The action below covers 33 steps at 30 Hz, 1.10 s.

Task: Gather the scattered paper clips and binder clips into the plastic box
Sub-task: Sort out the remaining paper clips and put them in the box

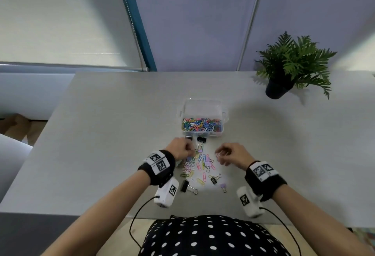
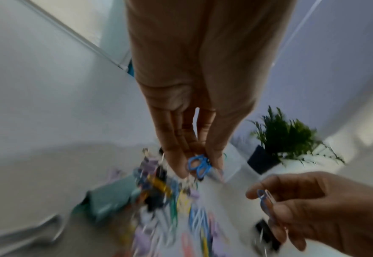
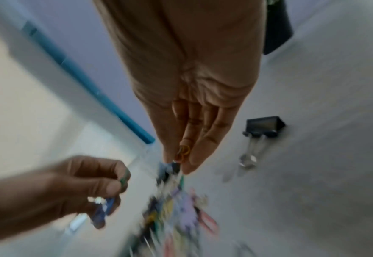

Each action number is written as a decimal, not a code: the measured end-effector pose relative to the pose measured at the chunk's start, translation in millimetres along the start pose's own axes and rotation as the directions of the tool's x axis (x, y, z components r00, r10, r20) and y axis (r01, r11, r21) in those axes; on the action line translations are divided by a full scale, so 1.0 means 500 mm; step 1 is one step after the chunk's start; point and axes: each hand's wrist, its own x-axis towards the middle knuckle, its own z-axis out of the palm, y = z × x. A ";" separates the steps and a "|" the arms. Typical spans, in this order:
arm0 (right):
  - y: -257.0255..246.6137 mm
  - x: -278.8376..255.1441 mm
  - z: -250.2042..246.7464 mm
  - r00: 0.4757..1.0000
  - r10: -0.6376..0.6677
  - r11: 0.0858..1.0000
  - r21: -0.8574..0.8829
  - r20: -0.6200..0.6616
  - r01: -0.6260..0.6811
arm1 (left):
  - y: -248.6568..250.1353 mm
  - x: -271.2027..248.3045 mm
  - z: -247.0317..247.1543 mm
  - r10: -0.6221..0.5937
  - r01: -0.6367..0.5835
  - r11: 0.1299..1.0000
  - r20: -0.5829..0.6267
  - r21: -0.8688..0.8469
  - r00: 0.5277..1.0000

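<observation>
Left hand [image 1: 179, 148] pinches blue clips [image 2: 197, 164], right hand [image 1: 233, 154] pinches a few more, both over the pile [image 1: 199, 166] on the table [image 1: 101, 133]. The box [image 1: 203, 119], lid open and part full, sits just beyond.

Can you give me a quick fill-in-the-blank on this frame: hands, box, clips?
1. The clear plastic box already holds many coloured ____ clips.
2. The left hand pinches ____-coloured paper clips in its fingers.
3. The potted green plant stands at the table's far ____ corner.
4. The black binder clip lies just ____ the box, on the table.

Missing: paper; blue; right; outside
</observation>
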 end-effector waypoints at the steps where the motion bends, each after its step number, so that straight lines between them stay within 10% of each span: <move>1: -0.013 0.005 -0.011 1.000 0.002 0.995 0.103 -0.017 0.000 | 0.000 0.010 -0.017 -0.011 0.010 0.999 -0.025 -0.048 1.000; 10: -0.079 0.158 -0.075 0.962 0.139 0.927 0.373 -0.236 -0.042 | 0.013 0.144 -0.111 -0.153 0.083 0.977 -0.371 -0.197 0.916; 16: -0.119 0.148 -0.063 0.978 0.038 0.970 -0.228 -0.203 -0.085 | 0.003 0.167 -0.096 -0.120 0.089 0.990 -0.327 -0.109 0.937; 22: -0.093 0.076 0.002 0.946 -0.283 0.888 -0.417 -0.159 0.195 | -0.006 0.095 -0.071 0.054 -0.060 0.998 -0.258 -0.014 0.965; 26: -0.049 0.039 0.073 0.976 -0.166 0.766 -0.605 0.138 0.216 | -0.009 0.051 -0.018 0.133 -0.128 0.991 -0.124 0.049 0.983; 33: -0.008 0.035 0.099 0.972 -0.218 0.749 -0.622 0.091 0.226 | -0.029 0.014 0.042 0.236 -0.216 0.947 -0.058 0.240 0.970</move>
